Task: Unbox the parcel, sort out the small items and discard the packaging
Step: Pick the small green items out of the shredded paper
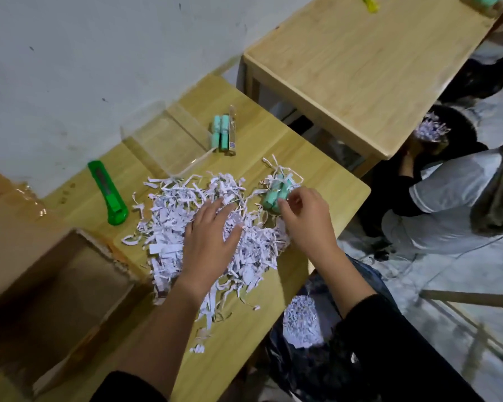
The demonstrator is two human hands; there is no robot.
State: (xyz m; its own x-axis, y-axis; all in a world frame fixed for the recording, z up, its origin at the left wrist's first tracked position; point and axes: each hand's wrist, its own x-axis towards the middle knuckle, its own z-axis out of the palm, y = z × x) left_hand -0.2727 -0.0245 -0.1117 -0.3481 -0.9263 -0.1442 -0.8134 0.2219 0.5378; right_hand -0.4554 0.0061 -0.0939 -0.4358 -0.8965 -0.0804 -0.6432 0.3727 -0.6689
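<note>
1. Wooden table [325,181] stands against a pale wall, with a second table just beyond it and a person crouched on the floor at the right.
2. An opened cardboard box [56,274] sits at the near left corner, apparently emptied, since its filling now lies spread on the tabletop.
3. Shredded paper [172,216] covers the middle of the table in a loose heap, so anything buried in it can be felt out.
4. Left hand [209,236] lies flat on the heap with fingers spread and gripping nothing, likely pressing and combing through the strips.
5. Right hand [305,216] reaches to the heap's right edge, its fingers pinching at a pair of mint-green tubes [276,195] tangled in strips; I cannot tell whether it grips the tubes or only the paper on them.
6. Two more green tubes [220,132] stand apart at the far side beside a clear plastic box [160,140], which looks like the sorting spot.
7. Green utility knife [108,192] rests to the left, clear of the hands.
8. Black bag [317,369] hangs open below the table's edge with shreds already inside, handy for sweeping packaging in.
</note>
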